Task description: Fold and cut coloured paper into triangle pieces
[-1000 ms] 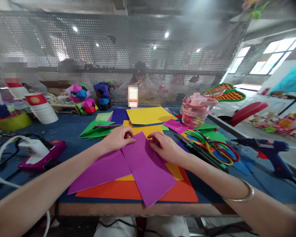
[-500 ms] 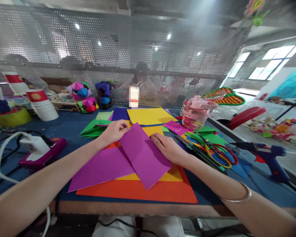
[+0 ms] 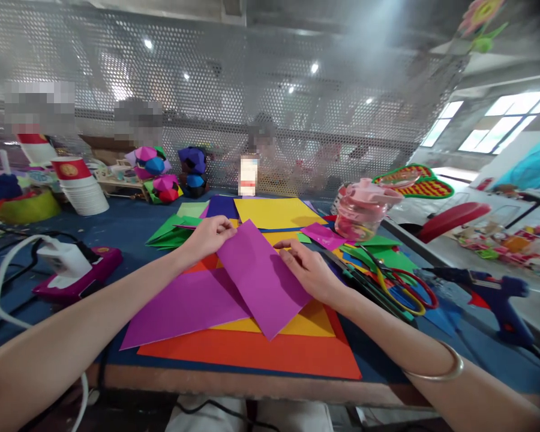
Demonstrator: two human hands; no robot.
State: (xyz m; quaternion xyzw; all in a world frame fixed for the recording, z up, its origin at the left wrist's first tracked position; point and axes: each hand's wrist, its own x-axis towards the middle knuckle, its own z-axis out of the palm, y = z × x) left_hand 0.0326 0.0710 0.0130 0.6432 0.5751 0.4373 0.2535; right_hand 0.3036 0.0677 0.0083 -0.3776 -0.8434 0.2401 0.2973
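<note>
A sheet of purple paper is held aslant above the other sheets. Its upper left edge is pinched between the thumb and fingers of my left hand. My right hand has its curled fingers loosely at the upper right edge of that sheet; how firmly they grip is hard to see. Beneath lies a second purple sheet, partly covered. Under both are a yellow-orange sheet and a large orange-red sheet near the table's front edge.
Scissors and a blue glue gun lie to the right, below a pink lidded jar. Behind the hands are a yellow sheet and folded green paper. Paper cups and a power strip stand left.
My right hand's fingers have loosened and lifted slightly at the paper's edge. The left hand keeps its pinch. The view has shifted slightly.
</note>
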